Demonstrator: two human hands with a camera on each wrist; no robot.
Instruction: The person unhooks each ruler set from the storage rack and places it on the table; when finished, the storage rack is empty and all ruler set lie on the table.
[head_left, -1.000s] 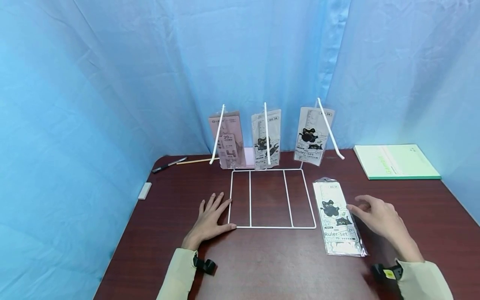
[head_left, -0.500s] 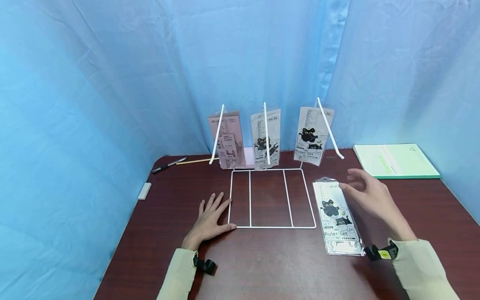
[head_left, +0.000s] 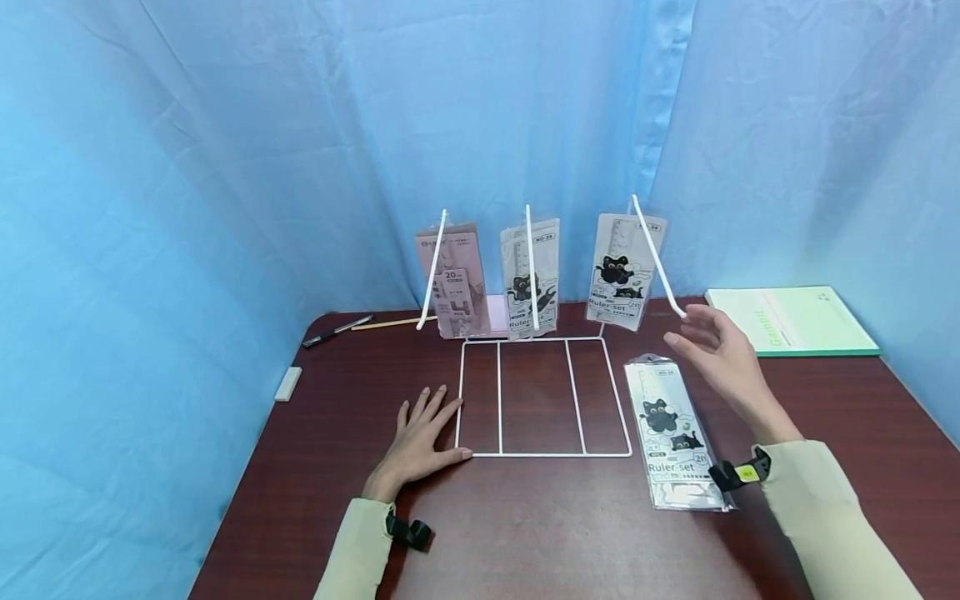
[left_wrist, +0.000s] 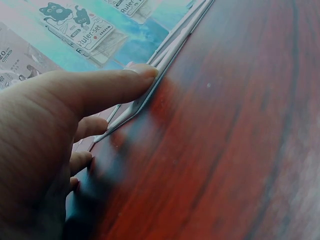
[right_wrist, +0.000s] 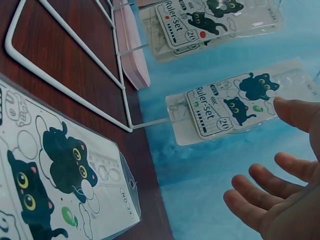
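Note:
My left hand point(head_left: 416, 443) lies with fingers spread at the left front corner of the white wire rack point(head_left: 551, 455). In the left wrist view its thumb point(left_wrist: 115, 89) presses on the frame wire. My right hand point(head_left: 722, 358) is raised near the tip of the rack's right hook point(head_left: 654, 250), fingers loosely bent and holding nothing. Below it, a ruler set packet point(head_left: 671, 429) with black cats lies face up on the table. Another ruler set packet point(head_left: 611, 292) hangs on the right hook, and in the right wrist view it faces my fingers.
Cat-printed ruler packets point(head_left: 551, 262) hang on the middle hook, and pink ruler packets point(head_left: 468, 275) on the left one. A green notebook point(head_left: 795, 321) lies at the back right. A pen point(head_left: 337, 331), a pencil point(head_left: 393, 322) and a white eraser point(head_left: 288, 383) lie at the left. Blue curtains surround the table.
My right hand has moved from beside the lying ruler set packet up and away from me, to near the right hook's tip. The left hand and the packets have stayed put.

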